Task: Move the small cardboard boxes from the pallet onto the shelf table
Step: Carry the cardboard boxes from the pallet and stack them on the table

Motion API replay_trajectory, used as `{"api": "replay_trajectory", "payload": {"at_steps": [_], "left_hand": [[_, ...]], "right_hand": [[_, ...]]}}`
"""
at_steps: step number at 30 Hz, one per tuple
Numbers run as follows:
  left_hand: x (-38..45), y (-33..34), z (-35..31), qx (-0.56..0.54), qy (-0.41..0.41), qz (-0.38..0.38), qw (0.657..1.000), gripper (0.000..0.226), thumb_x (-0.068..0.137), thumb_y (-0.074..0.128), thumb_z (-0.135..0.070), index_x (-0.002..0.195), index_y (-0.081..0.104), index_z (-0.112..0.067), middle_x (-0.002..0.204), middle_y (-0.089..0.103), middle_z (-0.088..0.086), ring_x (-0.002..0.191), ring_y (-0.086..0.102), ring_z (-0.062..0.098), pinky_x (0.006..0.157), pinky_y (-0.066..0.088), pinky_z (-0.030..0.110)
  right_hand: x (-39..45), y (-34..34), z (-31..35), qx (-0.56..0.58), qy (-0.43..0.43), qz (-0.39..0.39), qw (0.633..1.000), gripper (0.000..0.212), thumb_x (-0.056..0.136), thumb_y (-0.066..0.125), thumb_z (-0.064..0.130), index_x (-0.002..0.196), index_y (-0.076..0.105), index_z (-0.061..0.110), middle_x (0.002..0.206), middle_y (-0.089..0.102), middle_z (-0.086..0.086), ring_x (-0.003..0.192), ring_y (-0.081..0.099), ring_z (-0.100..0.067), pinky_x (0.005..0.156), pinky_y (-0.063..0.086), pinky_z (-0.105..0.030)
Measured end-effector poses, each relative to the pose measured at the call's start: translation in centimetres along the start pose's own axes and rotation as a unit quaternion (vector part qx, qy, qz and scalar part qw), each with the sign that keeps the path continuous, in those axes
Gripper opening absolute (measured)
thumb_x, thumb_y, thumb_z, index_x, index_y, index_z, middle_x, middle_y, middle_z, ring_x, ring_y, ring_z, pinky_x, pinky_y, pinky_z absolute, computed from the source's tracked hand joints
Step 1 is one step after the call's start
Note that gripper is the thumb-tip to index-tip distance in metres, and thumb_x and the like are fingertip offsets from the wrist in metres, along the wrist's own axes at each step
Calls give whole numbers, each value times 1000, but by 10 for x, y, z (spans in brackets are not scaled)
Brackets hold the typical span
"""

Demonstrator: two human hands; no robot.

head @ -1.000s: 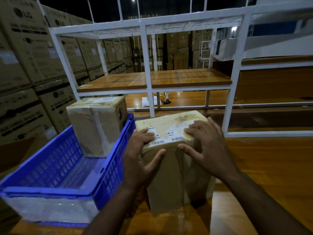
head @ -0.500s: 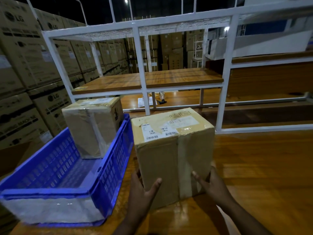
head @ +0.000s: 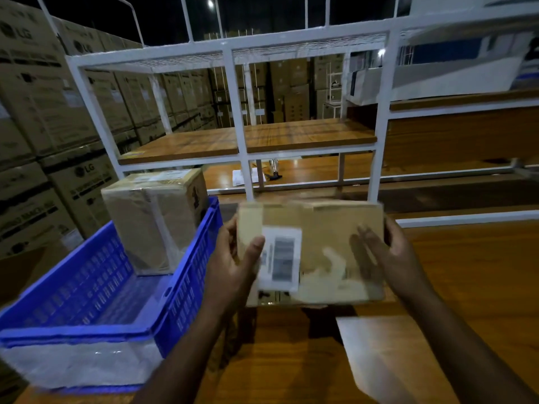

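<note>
1. Holding a small cardboard box (head: 326, 243) between both hands, the person had it up off the wooden table (head: 466, 272), in front of the white shelf frame (head: 233, 112).
2. Left hand (head: 230, 263) gripped the box's left edge: thumb curled over the near face next to the white label (head: 281, 262), fingers wrapped behind.
3. Right hand (head: 388, 258) clamped the right edge: thumb laid across the near face, fingers round the far side. Motion blur there, so exact finger placement was unclear.
4. Box was tipped with the labelled face toward the camera; the bottom edge was clear of the table, with a shadow under it.
5. A second taped box (head: 154, 220) stood upright in the far end of the blue crate (head: 87, 287), which sat on the table's left, just beside the held box.
6. Papers (head: 248, 176) lay on the lower wooden surface behind the frame; the wooden shelf (head: 262, 138) sat above it.
7. Large LG cartons (head: 43, 112) were stacked along the left.
</note>
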State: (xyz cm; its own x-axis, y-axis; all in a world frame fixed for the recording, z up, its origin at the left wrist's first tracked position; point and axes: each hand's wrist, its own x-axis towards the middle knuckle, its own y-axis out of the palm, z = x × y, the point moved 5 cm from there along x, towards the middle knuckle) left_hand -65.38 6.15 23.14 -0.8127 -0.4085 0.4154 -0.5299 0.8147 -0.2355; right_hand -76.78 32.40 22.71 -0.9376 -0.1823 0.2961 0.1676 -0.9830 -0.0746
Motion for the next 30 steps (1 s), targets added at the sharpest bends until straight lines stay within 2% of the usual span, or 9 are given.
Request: {"api": "replay_trajectory", "payload": {"at_steps": [5,12,17,19,21,23,25,28,30], "left_hand": [[-5,7,0,-4,-9,24,1000,73,87,71,-54,148,32,-40,125,64,-17,105,68,-4,77,60,21],[-6,8,4,-3,-19,24,1000,73,85,74,-38,145,33,-40,122,62,-19,100,69,-5,74,62,25],[-13,8,15,14,-26,18,999,81,86,77,-29,151,30,-32,123,57,-25,100,62,-19,70,56,11],[-15,7,17,6,-33,22,999,82,86,77,-31,152,29,-34,124,56,-26,104,62,-16,70,56,12],[-13,3,18,-8,-41,29,999,79,84,74,-38,150,30,-39,130,56,-23,114,63,-3,75,59,17],[-9,-1,16,-25,-43,38,998,73,84,70,-48,147,34,-42,136,57,-16,120,62,6,86,61,29],[-4,-5,13,-79,-61,45,994,79,80,68,-60,148,37,-37,140,58,-9,121,64,13,90,61,39],[2,-12,2,-129,-62,19,990,75,83,65,-67,140,46,-21,130,64,-2,112,68,13,76,59,24],[8,-16,-3,-143,-39,18,989,72,86,54,-69,138,52,-18,129,66,2,114,67,16,81,58,28]], "right_hand": [[6,0,15,-51,-17,35,998,77,77,71,51,144,35,41,119,54,17,104,58,-4,70,53,-22],[5,3,10,-87,-14,29,996,63,82,77,37,134,41,37,111,54,22,99,56,0,57,51,-13],[0,12,5,-86,-23,24,996,66,80,81,27,132,40,38,109,52,25,99,54,1,70,47,-16],[0,13,4,-94,-28,27,995,71,78,82,29,133,39,37,111,51,24,102,54,-1,73,47,-16],[0,12,4,-111,-31,25,993,79,76,83,32,140,36,34,115,50,18,104,51,-4,74,46,-16],[1,9,4,-116,-30,8,993,86,77,81,35,147,31,31,123,46,13,106,50,-7,74,47,-19],[2,4,8,-91,-14,-16,996,77,80,75,42,145,34,32,125,48,11,101,54,-5,71,51,-24],[4,-5,23,0,14,-35,999,59,78,63,53,129,43,31,118,59,7,99,62,-11,69,53,-31],[8,-9,31,39,33,-28,998,58,78,55,59,127,47,28,115,62,3,99,65,-19,71,55,-36]]}}
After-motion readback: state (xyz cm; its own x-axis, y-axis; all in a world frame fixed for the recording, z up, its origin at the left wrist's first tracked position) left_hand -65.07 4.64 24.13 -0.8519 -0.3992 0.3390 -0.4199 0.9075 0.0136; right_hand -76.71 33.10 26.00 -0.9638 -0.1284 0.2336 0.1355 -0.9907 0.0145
